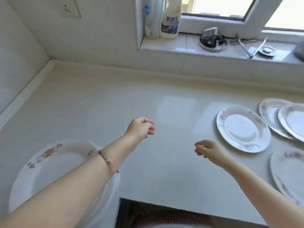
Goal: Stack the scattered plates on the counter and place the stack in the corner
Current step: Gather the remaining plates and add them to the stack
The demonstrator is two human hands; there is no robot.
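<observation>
Several white plates with flower prints lie on the white counter [102,102]. One large plate [54,163] sits at the near left, partly under my left forearm. One plate [241,129] lies at the right, two overlapping plates [269,112] [294,120] sit behind it at the right edge, and another plate [286,171] is cut off at the near right. My left hand [141,127] hovers over the counter's middle, fingers loosely curled, holding nothing. My right hand [209,149] hangs just left of the right plate, fingers apart and empty.
The counter's corner [51,61] lies at the far left where two tiled walls meet. A windowsill [184,45] above the back wall holds bottles [169,22], a round metal dish [213,41] and utensils. The counter's front edge [164,204] drops off below.
</observation>
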